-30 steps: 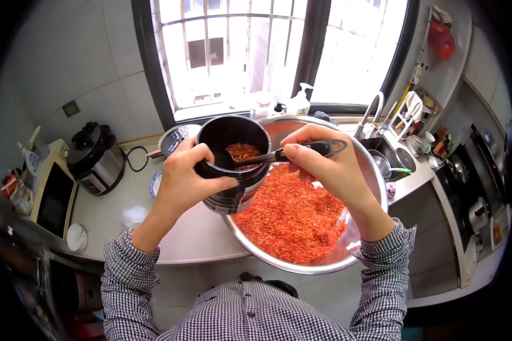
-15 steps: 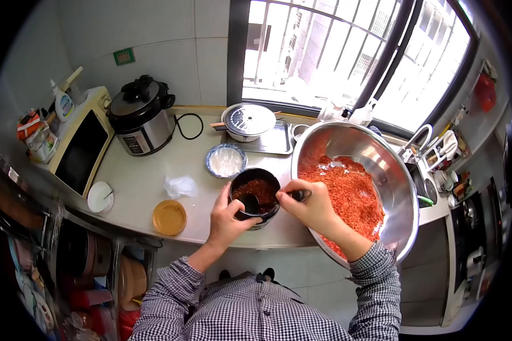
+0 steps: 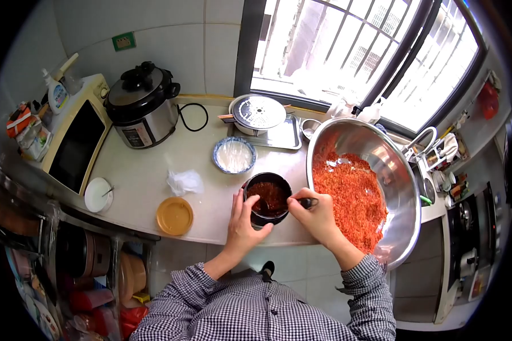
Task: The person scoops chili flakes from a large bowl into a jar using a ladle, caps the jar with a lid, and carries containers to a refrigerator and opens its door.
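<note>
The left hand (image 3: 246, 225) partly hides the black canister (image 3: 270, 177), right of which the right hand (image 3: 320, 216) partly covers a spoon (image 3: 306, 202)

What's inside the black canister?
The black canister holds a dark red chunky mixture, and a ladle reaches in. The mixture covers the bottom, so that can't be seen.

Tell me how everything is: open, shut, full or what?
Black jar: uncovered, partly filled, left hand around it
Spoon: in the jar, held by right hand
Metal bowl: uncovered, partly filled with red bits
Pressure cooker: closed
Microwave: shut
Pot: covered
White bowl: uncovered
</note>
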{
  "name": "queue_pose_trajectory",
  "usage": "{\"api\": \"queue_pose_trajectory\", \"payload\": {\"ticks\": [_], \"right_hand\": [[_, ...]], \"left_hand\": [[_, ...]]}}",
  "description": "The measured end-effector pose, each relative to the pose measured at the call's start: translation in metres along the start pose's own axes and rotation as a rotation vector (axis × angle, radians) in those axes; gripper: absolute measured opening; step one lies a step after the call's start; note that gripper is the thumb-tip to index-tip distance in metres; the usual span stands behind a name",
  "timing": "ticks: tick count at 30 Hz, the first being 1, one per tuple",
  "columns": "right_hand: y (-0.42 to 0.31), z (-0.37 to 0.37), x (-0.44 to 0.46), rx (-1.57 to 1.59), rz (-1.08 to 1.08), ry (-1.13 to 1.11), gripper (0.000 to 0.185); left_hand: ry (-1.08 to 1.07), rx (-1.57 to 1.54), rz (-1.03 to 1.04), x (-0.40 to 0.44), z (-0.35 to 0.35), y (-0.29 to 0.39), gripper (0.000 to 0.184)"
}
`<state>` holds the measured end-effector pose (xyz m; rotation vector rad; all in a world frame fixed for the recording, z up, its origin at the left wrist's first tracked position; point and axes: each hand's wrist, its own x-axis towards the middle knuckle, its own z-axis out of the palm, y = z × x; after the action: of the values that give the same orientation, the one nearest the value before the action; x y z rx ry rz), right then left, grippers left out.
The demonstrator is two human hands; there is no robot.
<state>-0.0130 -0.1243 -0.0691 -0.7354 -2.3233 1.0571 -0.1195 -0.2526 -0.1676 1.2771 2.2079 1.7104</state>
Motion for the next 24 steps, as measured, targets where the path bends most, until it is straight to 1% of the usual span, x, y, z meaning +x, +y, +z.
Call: {"api": "queue_pose_trajectory", "payload": {"ticks": [2,3,4,5,6,8,9,11,12,13,14,17,21,22,24], "right_hand": [[-0.015,-0.012,-0.001,0.035,-0.005,0.033,0.013],[-0.018,-0.014,0.001,0.053,-0.045,0.066,0.012],[-0.021,-0.017,0.003,-0.006,-0.069,0.081,0.014],[-0.023,-0.018,0.006,-0.033,-0.068,0.109,0.014],[-0.026,-0.019,0.008,-0.061,-0.067,0.138,0.015],[-0.022,-0.018,0.011,-0.181,-0.105,0.191,0.018],[-0.018,-0.016,0.014,-0.241,-0.125,0.217,0.019],[-0.004,-0.008,0.017,-0.274,-0.066,0.228,0.021],[0.003,-0.003,0.017,-0.291,-0.034,0.234,0.022],[0.007,0.004,0.015,-0.238,0.006,0.222,0.023],[0.012,0.010,0.013,-0.278,0.003,0.210,0.022],[0.002,0.016,0.008,-0.253,0.024,0.168,0.022],[-0.007,0.011,0.008,-0.246,0.003,0.144,0.023],[-0.009,0.007,0.009,-0.245,-0.002,0.143,0.023],[-0.017,0.004,0.006,-0.210,-0.003,0.169,0.023]], "left_hand": [[0.028,-0.158,-0.083,0.009,-0.009,0.011,0.057],[0.067,-0.097,-0.082,0.019,-0.007,0.005,0.055],[0.105,-0.037,-0.081,0.030,-0.003,-0.005,0.054],[0.153,0.027,-0.030,0.045,0.001,-0.012,0.051],[0.156,0.063,-0.003,0.060,0.004,-0.018,0.049],[-0.011,0.038,-0.060,0.086,0.009,-0.031,0.037],[-0.109,-0.074,-0.134,0.094,0.017,-0.044,0.032],[-0.306,-0.295,-0.279,0.103,0.029,-0.067,0.026],[-0.264,-0.271,-0.270,0.102,0.028,-0.064,0.025],[-0.227,-0.244,-0.266,0.096,0.029,-0.060,0.025],[-0.191,-0.218,-0.262,0.089,0.029,-0.056,0.025],[-0.007,-0.115,-0.281,0.070,0.032,-0.048,0.024],[0.370,-0.089,-0.393,0.037,0.039,-0.029,0.021],[0.398,-0.101,-0.443,0.030,0.039,-0.026,0.019],[0.376,-0.189,-0.507,0.025,0.034,-0.024,0.019]]}}
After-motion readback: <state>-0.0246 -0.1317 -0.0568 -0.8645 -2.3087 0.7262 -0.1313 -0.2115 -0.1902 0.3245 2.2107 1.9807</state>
